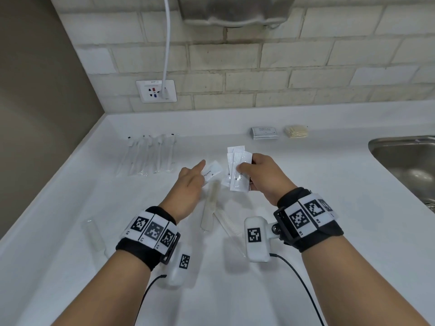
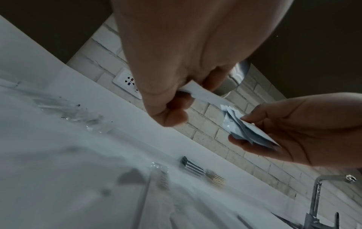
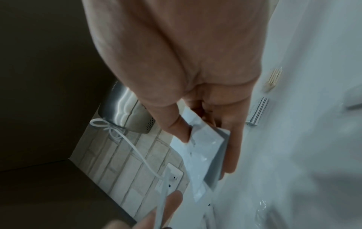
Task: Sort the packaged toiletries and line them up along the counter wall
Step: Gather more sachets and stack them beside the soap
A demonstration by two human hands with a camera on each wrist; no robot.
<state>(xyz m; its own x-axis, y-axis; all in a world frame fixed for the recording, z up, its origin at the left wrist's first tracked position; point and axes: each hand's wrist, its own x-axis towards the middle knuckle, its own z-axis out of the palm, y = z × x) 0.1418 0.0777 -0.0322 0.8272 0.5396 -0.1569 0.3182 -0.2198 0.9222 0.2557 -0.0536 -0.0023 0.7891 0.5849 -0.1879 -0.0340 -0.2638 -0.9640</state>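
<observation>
Head view, centre of frame: the right hand (image 1: 261,175) grasps a fanned bunch of white sachets (image 1: 239,171), thumb on top and fingers (image 3: 231,139) beneath, held above the white surface (image 1: 329,208). The right wrist view confirms this: the thumb presses the top sachet against the fingers under the bunch.

Just left of it, the left hand (image 1: 190,182) pinches a single white toothpaste sachet (image 1: 211,171), with the forefinger extended along its edge. In the left wrist view the sachet is clamped between the thumb and curled fingers (image 2: 176,114), its free end pointing toward the bunch in the right hand. The two hands are near each other but apart.

Upper left of the head view: a row of clear-wrapped toothbrushes (image 1: 150,156) lies side by side on the surface. Upper right, close to the brick wall (image 1: 259,67): a stack of flat white packets (image 1: 264,132) and, just beside it on the right, a pack of pale yellow sticks (image 1: 296,131).

Below the hands, lower centre: two wrapped combs (image 1: 211,208) lie crossed on the surface. Lower left: one clear-wrapped item (image 1: 93,234), contents indistinct.

Right edge: a steel sink (image 1: 404,165). Wall: a socket (image 1: 156,91) with a white cable (image 1: 167,43) plugged in.
</observation>
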